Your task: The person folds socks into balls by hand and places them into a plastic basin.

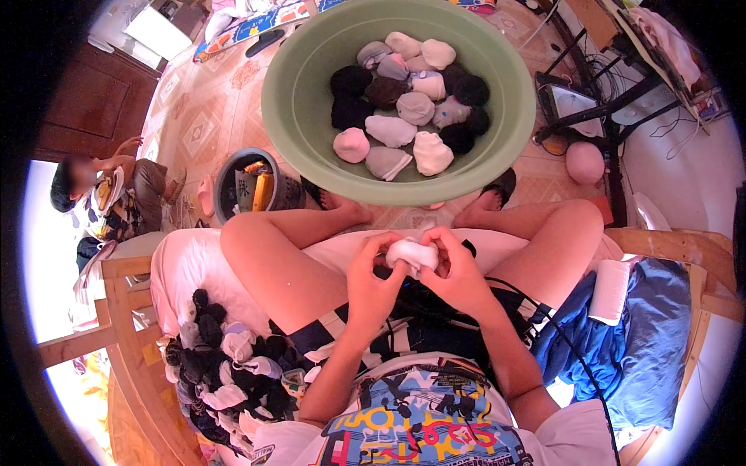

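Between my left hand (pixel 374 268) and my right hand (pixel 453 266) is a small white sock (pixel 413 254), bunched into a roll above my lap. Fingers and thumbs of both hands press on it from either side. In front of my knees stands a large green basin (pixel 291 116). Several balled socks lie grouped in it: black, grey, white, brown and a pink one (pixel 351 145). At my left side is a heap of loose socks (pixel 233 365), mostly black, grey and white.
A dark bin (pixel 225 194) with yellow packaging inside stands left of the basin. Another person (pixel 116 194) sits at the far left. Wooden armrests (pixel 124 342) flank me. Blue cloth (pixel 653 342) and a white roll (pixel 608 291) lie at my right. A black cable (pixel 571 349) crosses my right side.
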The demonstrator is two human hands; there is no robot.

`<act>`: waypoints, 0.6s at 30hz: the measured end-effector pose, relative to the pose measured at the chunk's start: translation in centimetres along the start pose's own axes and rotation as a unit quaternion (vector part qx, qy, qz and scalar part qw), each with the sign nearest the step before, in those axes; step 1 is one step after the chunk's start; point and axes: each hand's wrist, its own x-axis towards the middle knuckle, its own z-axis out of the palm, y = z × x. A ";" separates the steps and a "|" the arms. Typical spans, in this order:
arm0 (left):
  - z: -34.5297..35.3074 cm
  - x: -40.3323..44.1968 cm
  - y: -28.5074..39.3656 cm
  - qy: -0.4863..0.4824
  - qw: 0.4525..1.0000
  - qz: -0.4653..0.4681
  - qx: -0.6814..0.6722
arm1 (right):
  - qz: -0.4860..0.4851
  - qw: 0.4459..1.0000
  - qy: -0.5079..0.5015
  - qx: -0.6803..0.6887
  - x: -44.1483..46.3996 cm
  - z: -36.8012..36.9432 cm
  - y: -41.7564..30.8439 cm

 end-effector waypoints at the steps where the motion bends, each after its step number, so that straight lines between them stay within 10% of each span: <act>1: 0.2 -0.1 0.1 0.016 0.999 0.014 0.031 | -0.007 0.998 0.041 -0.046 0.0 0.5 -0.1; 18: 1.0 -0.2 1.0 0.060 0.982 0.125 0.132 | -0.091 0.942 0.221 -0.235 -0.1 1.5 -0.6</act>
